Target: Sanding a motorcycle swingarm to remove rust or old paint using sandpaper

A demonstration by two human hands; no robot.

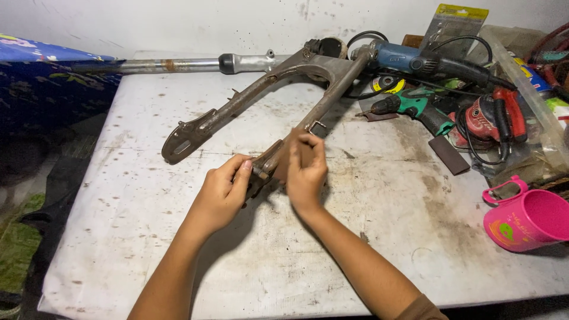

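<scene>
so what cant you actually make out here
- Head view: the near arm end of the rusty metal fork frame is covered by the left hand and right hand.
- What the right hand pinches: too blurred.
- Pink cup: cut by the right edge.
- Tool pile: tangled cords hide parts.

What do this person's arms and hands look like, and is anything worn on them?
Both forearms are bare, and the left hand and right hand wear no gloves, rings or watch. Only the edge of a brown sleeve shows on the right arm near the picture's bottom edge.
</scene>
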